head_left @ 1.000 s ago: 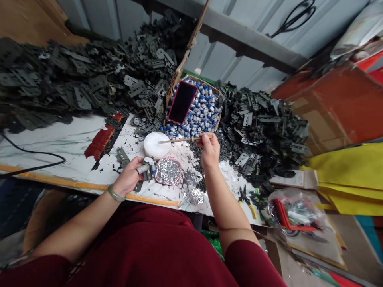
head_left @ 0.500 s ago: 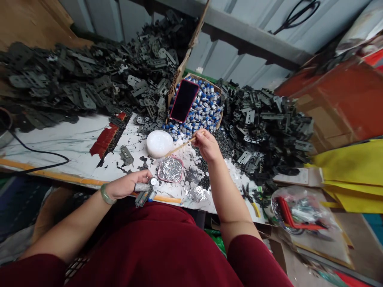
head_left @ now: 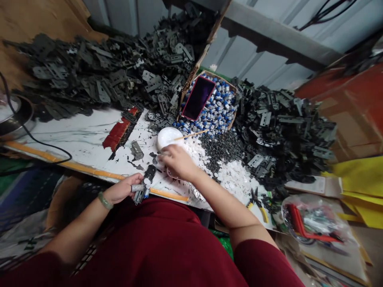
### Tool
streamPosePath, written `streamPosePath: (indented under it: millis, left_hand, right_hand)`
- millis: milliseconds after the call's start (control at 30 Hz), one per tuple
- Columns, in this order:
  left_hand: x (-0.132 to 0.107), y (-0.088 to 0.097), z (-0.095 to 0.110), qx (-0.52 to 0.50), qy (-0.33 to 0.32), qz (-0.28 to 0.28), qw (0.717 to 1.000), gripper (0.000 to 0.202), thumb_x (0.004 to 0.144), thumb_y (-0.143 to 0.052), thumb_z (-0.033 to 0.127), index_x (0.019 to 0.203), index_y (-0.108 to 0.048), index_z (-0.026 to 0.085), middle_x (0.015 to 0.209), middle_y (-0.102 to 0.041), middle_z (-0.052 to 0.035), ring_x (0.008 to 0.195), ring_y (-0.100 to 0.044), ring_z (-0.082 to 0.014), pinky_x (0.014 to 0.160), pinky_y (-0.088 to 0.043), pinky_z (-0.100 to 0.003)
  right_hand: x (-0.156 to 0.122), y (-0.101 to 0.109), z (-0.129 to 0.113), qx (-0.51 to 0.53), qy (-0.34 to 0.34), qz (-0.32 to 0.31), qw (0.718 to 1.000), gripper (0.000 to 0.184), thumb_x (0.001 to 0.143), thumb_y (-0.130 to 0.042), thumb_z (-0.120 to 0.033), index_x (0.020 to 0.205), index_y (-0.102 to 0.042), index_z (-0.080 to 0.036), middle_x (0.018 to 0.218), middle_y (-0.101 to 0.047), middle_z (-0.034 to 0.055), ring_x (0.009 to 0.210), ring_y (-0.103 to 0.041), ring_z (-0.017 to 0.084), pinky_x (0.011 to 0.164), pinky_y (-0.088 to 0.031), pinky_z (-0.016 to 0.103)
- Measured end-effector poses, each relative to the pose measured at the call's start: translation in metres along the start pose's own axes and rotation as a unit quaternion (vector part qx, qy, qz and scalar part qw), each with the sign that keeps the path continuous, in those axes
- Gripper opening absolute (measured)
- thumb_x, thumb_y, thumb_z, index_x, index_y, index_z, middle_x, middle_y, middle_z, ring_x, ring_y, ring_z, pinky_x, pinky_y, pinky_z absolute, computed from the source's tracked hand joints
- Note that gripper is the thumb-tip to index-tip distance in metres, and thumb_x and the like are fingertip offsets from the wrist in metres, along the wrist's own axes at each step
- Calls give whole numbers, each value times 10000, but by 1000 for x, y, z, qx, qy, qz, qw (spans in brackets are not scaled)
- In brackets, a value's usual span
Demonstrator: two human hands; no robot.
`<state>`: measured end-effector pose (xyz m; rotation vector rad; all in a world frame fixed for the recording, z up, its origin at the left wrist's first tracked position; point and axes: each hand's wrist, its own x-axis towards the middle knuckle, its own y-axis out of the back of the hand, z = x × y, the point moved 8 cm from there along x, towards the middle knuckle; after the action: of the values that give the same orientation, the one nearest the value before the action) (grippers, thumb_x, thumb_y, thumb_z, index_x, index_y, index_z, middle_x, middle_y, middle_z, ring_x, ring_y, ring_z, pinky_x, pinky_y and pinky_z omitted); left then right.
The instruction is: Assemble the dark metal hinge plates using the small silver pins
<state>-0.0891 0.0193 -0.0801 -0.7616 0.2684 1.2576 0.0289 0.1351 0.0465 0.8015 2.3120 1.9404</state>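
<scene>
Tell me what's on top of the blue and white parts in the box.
A phone in a pink case lies screen up on the parts. Whatever is beneath it is covered.

- A grey corrugated metal wall [head_left: 257, 67] closes the back, and a grey beam [head_left: 278, 38] runs across it at a slant.
- Black cables [head_left: 332, 12] hang above the beam.
- A wooden board [head_left: 32, 20] stands at the far left.
- The table [head_left: 74, 135] has a white marbled top, chipped dark in places, and an orange strip [head_left: 60, 159] along its near edge.
- Reddish cardboard boxes [head_left: 353, 103] stand at the right, with yellow sheets [head_left: 362, 183] below them.
- The light is soft and even.
</scene>
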Motion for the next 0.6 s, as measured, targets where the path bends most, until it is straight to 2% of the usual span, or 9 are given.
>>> streamPosePath:
  millis: [67,133,233,300,367,467,533,600]
  left_hand:
    - [1,2,0,2,-6,-7,1000,228,714,-713,285,764,-519,177,600,-570,38,446,-483,-70,403,-329,-162]
    - [1,3,-1,-9,-12,-14,1000,230,712,-721,277,767,-521,177,598,-573,38,441,-481,-69,399,-327,-159]
    - [-1,3,2,-48,-19,-23,998,230,714,-722,280,789,-530,179,663,-621,6,489,-538,-90,430,-380,-172]
    - [-1,0,9,-80,-33,-26,996,230,713,-721,283,820,-546,180,710,-647,-19,537,-575,-111,474,-426,-194]
    - [2,-5,18,-109,-54,-29,992,231,709,-720,280,848,-565,180,736,-659,-33,582,-599,-128,524,-461,-216]
    - [10,-14,28,-129,-77,-21,988,235,693,-724,261,863,-581,183,740,-659,-31,635,-618,-142,583,-488,-233]
    - [15,-19,30,-127,-80,-7,989,242,687,-727,257,859,-571,188,723,-650,-16,623,-614,-137,580,-489,-232]
    - [18,-26,30,-118,-78,5,990,244,689,-723,267,843,-549,191,707,-641,2,588,-602,-125,554,-482,-227]
  right_hand:
    - [6,-36,-31,-1,76,-101,992,234,896,-485,-170,1086,-607,-231,1206,-559,104,1115,-458,249,863,-425,400]
    - [8,-57,-39,11,85,-146,986,187,890,-506,-174,1016,-641,-197,1211,-564,124,1126,-460,256,870,-427,402]
    - [6,-58,-26,106,25,-147,983,122,866,-560,-199,930,-662,-183,1155,-602,115,1066,-514,231,869,-443,374]
    - [-3,-50,-12,221,-45,-141,964,90,842,-590,-197,902,-657,-186,1029,-647,78,945,-575,185,820,-471,328]
    - [-17,-43,0,353,-129,-131,917,81,823,-612,-217,888,-643,-180,863,-660,31,785,-604,140,733,-493,280]
    - [-39,-34,11,514,-244,-79,818,271,747,-695,-341,943,-612,-173,751,-638,-14,653,-599,108,629,-500,242]
    - [-48,-33,11,577,-294,-51,760,397,664,-755,-410,939,-595,-173,724,-629,-30,602,-585,97,567,-493,224]
    - [-51,-39,4,609,-320,-60,723,429,610,-783,-444,882,-592,-172,678,-613,-43,535,-551,83,493,-466,204]
